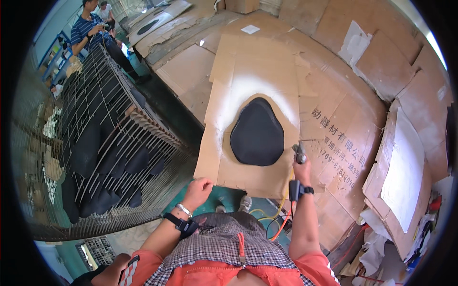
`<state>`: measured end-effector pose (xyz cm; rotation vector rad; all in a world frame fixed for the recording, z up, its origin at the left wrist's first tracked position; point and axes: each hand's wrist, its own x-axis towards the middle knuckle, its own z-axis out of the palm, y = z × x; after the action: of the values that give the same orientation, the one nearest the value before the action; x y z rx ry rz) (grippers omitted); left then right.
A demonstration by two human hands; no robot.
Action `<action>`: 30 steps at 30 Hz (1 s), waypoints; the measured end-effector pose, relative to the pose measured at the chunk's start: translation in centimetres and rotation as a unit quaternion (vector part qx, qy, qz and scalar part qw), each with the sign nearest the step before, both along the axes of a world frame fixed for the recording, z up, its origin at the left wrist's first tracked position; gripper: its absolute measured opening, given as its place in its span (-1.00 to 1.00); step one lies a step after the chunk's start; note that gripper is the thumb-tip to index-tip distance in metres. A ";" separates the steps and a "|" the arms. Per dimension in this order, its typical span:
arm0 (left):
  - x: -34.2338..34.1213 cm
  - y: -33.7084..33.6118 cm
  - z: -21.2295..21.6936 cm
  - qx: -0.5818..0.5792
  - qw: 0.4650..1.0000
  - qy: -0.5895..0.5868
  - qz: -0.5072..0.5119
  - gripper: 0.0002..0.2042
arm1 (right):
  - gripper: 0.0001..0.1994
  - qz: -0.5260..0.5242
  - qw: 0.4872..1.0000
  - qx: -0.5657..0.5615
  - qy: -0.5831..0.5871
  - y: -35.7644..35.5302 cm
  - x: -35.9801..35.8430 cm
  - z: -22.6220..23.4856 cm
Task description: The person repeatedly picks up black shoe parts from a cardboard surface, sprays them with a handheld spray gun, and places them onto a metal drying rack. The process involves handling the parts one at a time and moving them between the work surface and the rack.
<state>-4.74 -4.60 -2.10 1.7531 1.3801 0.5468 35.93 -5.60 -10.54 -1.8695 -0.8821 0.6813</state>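
Note:
A black, rounded teardrop-shaped pad (257,133) lies on a cardboard sheet (257,57), its narrower end pointing away from me. White overspray fans out on the cardboard around its far side. My right hand (301,168) is wrapped round a metal spray gun (299,152), just right of the pad's lower right edge. A yellow hose (285,194) hangs below this hand. My left hand (198,190) is closed at the sheet's near left corner, apart from the pad, and nothing shows in its curled fingers.
At left stands a wire rack (129,112) holding several black pads (88,150). More cardboard (334,128) covers the table and rises behind it on the right. A seated person (86,31) works beyond the rack. Scrap paper (377,243) piles up at lower right.

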 end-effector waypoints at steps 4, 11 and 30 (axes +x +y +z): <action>-1.9 -0.8 -0.9 0.006 0.999 -0.010 0.040 -0.91 | -0.62 0.020 0.981 0.008 0.194 -6.4 -2.8 12.4; -2.0 0.0 -1.5 -0.004 0.999 -0.015 0.028 -0.90 | -0.41 0.175 0.975 0.055 0.127 -16.9 -6.4 25.1; -0.7 1.0 0.8 0.013 0.998 -0.046 -0.036 -0.89 | -0.50 0.040 0.987 0.009 0.158 -23.9 -9.6 29.3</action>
<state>-5.48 -3.62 -1.26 1.7701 1.2465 0.6002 26.33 -29.48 18.71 -1.6572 -0.7548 0.9851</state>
